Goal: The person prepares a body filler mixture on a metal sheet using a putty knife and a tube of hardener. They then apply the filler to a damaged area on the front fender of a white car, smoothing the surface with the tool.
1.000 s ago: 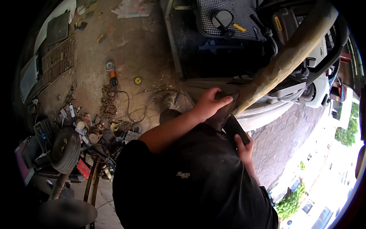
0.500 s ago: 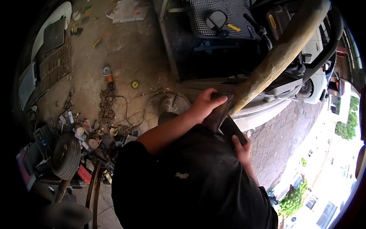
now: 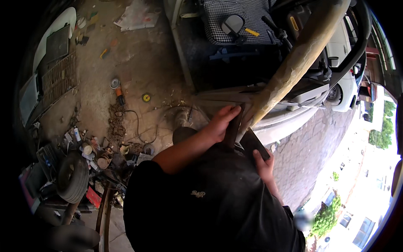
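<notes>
My left hand (image 3: 224,122) grips a dark brown, flat sheet-like piece (image 3: 234,131), thumb along its upper end. Seen nearly edge-on, it stands close in front of my body. Lower and to the right, my right hand (image 3: 264,163) is closed on a black flat rectangular block (image 3: 253,143), which slants up toward the left. The two pieces are near each other; whether they touch I cannot tell. Just beyond them is the lower end of a curved vehicle pillar (image 3: 294,69) with a patchy yellowish-beige surface.
The vehicle's opening shows a checkered seat cushion (image 3: 231,25) bearing a round-edged mirror (image 3: 232,24). An orange angle grinder (image 3: 119,93) and a yellow disc (image 3: 146,97) lie on the floor at left. A tire (image 3: 72,174) stands among clutter at lower left.
The brown piece in my left hand has turned from showing its broad face to nearly edge-on, and that hand has shifted slightly left and down. My right hand keeps its hold.
</notes>
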A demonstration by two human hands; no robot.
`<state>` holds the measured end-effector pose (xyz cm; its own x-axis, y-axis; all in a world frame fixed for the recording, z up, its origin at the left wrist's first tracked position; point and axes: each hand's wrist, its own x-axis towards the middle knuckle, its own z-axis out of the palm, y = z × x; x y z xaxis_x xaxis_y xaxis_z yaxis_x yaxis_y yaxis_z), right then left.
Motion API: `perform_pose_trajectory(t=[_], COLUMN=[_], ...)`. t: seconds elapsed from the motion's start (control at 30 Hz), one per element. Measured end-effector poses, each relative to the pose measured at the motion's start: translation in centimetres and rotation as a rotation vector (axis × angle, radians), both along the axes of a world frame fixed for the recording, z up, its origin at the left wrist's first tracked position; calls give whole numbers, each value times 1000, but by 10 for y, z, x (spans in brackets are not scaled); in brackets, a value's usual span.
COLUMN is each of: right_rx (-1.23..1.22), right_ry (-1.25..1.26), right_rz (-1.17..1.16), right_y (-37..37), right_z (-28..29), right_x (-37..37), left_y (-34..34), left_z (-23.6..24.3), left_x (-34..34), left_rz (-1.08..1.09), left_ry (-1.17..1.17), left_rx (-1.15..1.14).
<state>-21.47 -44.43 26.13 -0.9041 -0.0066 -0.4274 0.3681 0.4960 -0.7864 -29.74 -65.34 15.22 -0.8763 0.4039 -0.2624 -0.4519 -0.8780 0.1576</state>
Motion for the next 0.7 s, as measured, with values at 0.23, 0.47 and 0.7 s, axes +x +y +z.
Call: perform_pose_trajectory(t=[0.23,0.47,0.7], right_rx=[27,27,55], right_ry=[27,35,32], right_rz=[-24,-96,-95], right_y=[7,2,11], right_z=[-3,-1,-3], right_x=[5,10,12], left_y=[-21,-64,-52], left_z=[9,27,34], left_x=[-20,-49,-52], left_rz=[348,367,255], left_ry=[385,910,932], left_rx=[-827,-1139,-1294])
